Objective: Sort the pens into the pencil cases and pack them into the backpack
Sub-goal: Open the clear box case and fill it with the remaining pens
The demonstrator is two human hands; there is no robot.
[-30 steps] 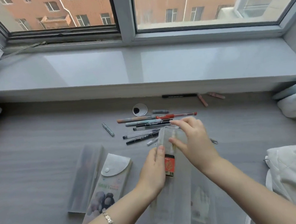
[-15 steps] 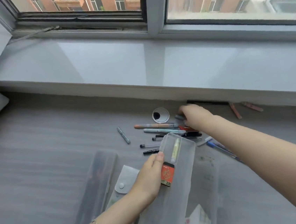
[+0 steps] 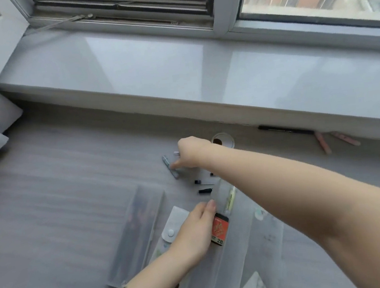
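My left hand (image 3: 193, 230) grips the mouth edge of a translucent pencil case (image 3: 231, 256). Inside it are a yellow highlighter (image 3: 230, 200) and an orange 2B lead box (image 3: 219, 231). My right hand (image 3: 191, 153) reaches across to the left with curled fingers. A pale pen end (image 3: 176, 153) sticks out of its grip, and one fingertip touches a short grey-blue pen (image 3: 170, 167) on the desk. Black pen tips (image 3: 205, 190) show under my right forearm, which hides the other pens. No backpack is in view.
A second translucent case (image 3: 135, 231) and a flap case with a snap (image 3: 174, 225) lie to the left, and another clear case (image 3: 266, 236) to the right. By the window sill (image 3: 177, 79) are a cable grommet (image 3: 228, 138), a black pen (image 3: 283, 130) and pink pens (image 3: 322, 144).
My right hand left the case mouth, reached into the pen pile, then moved left to the grey-blue pen. My left hand kept its hold on the case. The camera tilted down and to the right.
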